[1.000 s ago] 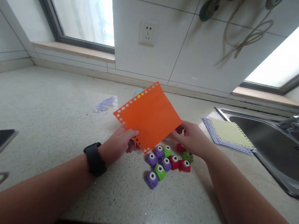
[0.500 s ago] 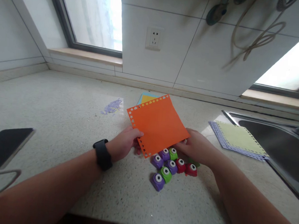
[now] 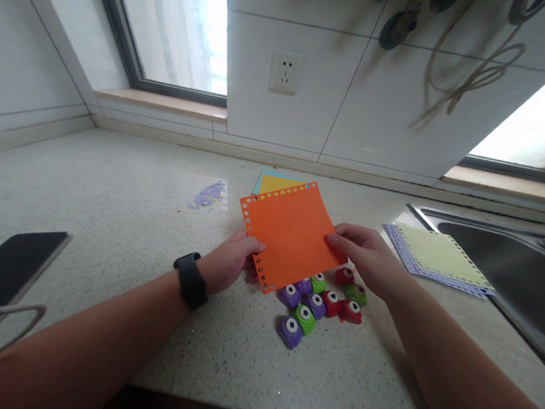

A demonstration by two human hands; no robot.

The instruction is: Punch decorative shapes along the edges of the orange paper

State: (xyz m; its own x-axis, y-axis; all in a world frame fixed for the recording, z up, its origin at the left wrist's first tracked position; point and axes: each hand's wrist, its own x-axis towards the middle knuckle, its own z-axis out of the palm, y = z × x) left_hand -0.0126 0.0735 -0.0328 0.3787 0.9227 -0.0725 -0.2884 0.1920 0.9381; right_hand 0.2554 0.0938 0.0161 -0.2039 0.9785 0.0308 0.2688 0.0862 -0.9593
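An orange sheet of paper [image 3: 293, 235] is held tilted above the counter, with small cut-out shapes along its top, left and part of its lower edge. My left hand [image 3: 232, 261], with a black watch on the wrist, pinches the sheet's lower left side, thumb on top. At the right edge my right hand [image 3: 368, 254] grips the same sheet, thumb on its face. Just below lie several craft punches in purple [image 3: 290, 331], green [image 3: 304, 320] and red [image 3: 351, 311]; the paper partly covers some of them.
Yellow paper [image 3: 279, 184] on light blue paper lies behind the orange sheet. Purple paper bits [image 3: 209, 194] are piled to its left. Punched yellow and purple sheets [image 3: 442, 254] rest beside the sink [image 3: 511, 251]. A dark tablet-like device [image 3: 4, 270] with a cable [image 3: 14, 315] is at the left.
The orange sheet has tipped flatter and shifted slightly right. My right hand has moved from its lower corner to the right edge, thumb now on top, uncovering red and green punches.
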